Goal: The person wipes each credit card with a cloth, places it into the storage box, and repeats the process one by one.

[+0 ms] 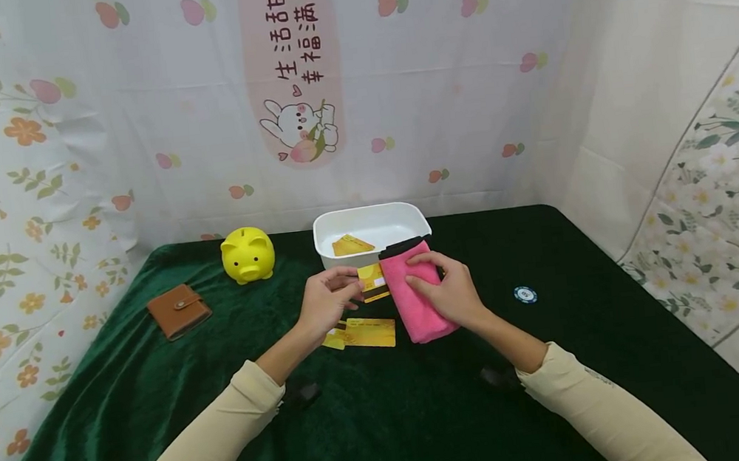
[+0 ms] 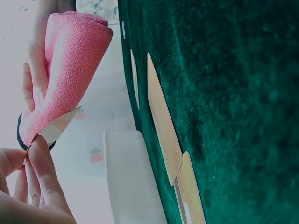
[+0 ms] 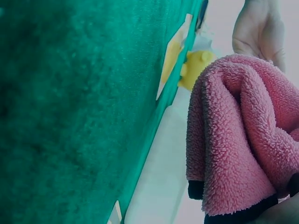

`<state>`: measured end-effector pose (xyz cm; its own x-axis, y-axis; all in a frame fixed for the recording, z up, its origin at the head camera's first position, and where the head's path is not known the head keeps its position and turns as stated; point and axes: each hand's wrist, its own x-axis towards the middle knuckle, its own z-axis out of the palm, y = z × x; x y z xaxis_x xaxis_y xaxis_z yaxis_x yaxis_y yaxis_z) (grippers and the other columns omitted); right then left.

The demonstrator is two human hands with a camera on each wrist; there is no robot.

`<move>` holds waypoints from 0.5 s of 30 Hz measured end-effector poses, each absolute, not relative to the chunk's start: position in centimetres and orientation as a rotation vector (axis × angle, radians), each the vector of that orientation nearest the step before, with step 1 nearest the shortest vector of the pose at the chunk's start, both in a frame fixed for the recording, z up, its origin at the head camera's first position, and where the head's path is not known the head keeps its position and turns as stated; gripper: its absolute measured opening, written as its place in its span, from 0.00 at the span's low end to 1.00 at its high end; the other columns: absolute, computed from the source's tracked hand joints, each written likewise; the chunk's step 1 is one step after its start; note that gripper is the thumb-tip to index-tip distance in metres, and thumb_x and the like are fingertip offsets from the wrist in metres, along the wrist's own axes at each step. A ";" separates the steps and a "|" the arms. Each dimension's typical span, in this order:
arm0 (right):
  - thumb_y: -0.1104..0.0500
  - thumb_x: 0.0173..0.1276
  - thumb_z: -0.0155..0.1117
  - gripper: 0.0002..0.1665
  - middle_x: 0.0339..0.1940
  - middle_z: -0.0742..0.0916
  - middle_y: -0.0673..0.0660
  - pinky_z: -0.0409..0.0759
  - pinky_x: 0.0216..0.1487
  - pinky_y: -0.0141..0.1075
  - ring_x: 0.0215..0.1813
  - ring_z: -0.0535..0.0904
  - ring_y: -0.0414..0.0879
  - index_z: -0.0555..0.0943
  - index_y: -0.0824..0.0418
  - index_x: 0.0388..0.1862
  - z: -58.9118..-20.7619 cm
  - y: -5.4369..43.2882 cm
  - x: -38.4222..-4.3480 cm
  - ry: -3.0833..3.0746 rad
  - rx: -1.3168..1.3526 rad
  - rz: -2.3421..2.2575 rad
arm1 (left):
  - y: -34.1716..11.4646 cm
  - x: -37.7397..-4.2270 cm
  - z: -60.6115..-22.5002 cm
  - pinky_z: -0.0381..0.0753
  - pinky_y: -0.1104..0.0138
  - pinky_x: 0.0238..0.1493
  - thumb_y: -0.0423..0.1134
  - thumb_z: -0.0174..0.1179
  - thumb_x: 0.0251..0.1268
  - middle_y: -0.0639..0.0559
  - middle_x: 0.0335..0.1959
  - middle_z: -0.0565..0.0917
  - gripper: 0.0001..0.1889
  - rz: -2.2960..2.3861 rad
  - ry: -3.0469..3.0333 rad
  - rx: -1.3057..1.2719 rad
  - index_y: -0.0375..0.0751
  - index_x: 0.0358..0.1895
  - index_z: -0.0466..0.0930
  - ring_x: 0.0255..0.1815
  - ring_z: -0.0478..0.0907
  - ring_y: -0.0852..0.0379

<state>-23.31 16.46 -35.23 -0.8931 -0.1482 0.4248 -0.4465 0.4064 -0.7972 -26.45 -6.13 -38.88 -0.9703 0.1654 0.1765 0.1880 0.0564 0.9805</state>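
**Card, yellow, with dark stripe** (image 1: 373,282). Raised above the surface (image 1: 389,436), before the near side of the white tray (image 1: 405,225). Left hand (image 1: 328,305) pinches one end between thumb and fingertips; other end meets the pink cloth (image 1: 411,312). Probable fault: a slip or a bend, given so small a hold and any hard push into the pile.

**Cloth, pink, dark trim.** Right hand (image 1: 450,293) grips it, fingers and thumb curled on the fabric; whether every finger bears on it cannot be told. Trim overlaps the tray's near right corner in the head view. Probable fault: loose folds sag and sweep the card aside if the grip slackens.

**Tray.** At the far edge; one yellow card (image 1: 352,245) inside. Probable fault: a knock from the cloth could shift it outward.

**Cards, loose, two** (image 1: 371,333) (image 1: 334,338). Overlapping, below the hands; a low wrist could scatter them.

**Apart from the work.** Piggy bank (image 1: 248,255), far edge toward the left corner; brown wallet (image 1: 179,311), near the left edge; chip (image 1: 526,295), toward the right edge. Little risk.
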 end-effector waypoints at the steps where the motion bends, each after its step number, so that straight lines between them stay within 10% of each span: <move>1: 0.69 0.66 0.67 0.15 0.49 0.84 0.68 0.79 0.35 0.33 0.39 0.78 0.54 0.81 0.70 0.51 -35.3 16.5 -23.4 -2.381 0.521 1.476 | -6.1 -26.5 -38.8 0.85 0.64 0.36 0.31 0.61 0.69 0.42 0.39 0.87 0.10 -2.110 -2.272 -0.377 0.31 0.50 0.81 0.33 0.83 0.55; 15: 0.60 0.69 0.68 0.16 0.53 0.83 0.63 0.78 0.34 0.36 0.38 0.78 0.53 0.82 0.61 0.54 -38.8 18.9 -26.8 -2.428 0.476 1.465 | -6.6 -26.3 -38.9 0.84 0.65 0.33 0.30 0.62 0.67 0.42 0.38 0.87 0.10 -2.084 -2.276 -0.323 0.32 0.50 0.81 0.32 0.83 0.55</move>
<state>-26.81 18.87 -38.84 -0.9112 -0.1405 0.3873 -0.4082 0.4361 -0.8020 -26.34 -6.56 -38.88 -0.9777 0.1267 0.1677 0.1782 0.0764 0.9810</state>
